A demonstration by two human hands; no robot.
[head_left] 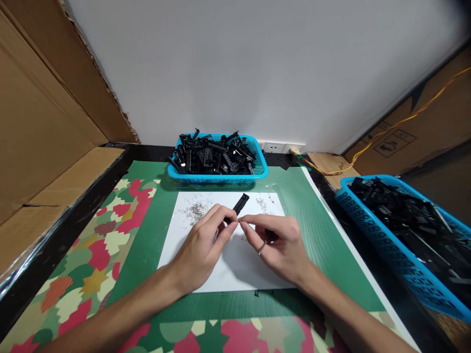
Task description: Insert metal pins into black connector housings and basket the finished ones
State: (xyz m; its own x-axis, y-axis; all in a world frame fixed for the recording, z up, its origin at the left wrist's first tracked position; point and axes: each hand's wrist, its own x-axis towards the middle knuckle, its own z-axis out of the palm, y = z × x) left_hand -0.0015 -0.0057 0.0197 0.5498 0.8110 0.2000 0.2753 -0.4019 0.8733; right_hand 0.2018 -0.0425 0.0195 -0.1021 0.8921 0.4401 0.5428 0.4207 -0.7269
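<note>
My left hand (204,245) is closed around a narrow black plastic part (241,204), which sticks up and away from its fingers at a tilt. Close beside it, the thumb and forefinger of my right hand (275,240) are pinched together at the part's near end. Whatever lies in that pinch is too small to make out. A ring shows on one right finger. Both hands are above a white sheet (235,274). On the sheet, a pile of tiny silvery metal pieces (196,212) lies to the left and a smaller scatter (263,206) lies to the right.
A blue basket (217,180) heaped with black plastic parts stands at the back by the wall. Another blue basket (390,260) of black pieces is at the right. Cardboard (47,98) rises on the left. A yellow-red cable (358,154) runs from a wall socket (273,146).
</note>
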